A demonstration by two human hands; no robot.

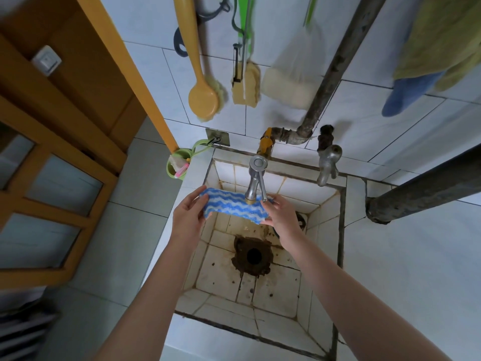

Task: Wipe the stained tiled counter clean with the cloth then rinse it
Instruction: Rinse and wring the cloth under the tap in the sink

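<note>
Head view: a blue-and-white wavy-striped cloth [233,206] is stretched out over a stained, white-tiled square sink [330,230], directly under the spout of a chrome lever tap [256,178]. Its long axis runs left to right across the basin, with the left end slightly farther from the camera and the broad face turned upward. The left hand [188,213] grips the left short edge, its fingers [201,204] curled round it. The right hand [282,214] pinches the right short edge just beside the tap lever. Below the cloth lies a dark, rusty drain hole [253,256]. The white tiled surface [406,269] flanks the sink on the right. A yellow plastic long-handled brush [203,99] hangs on the wall above.
</note>
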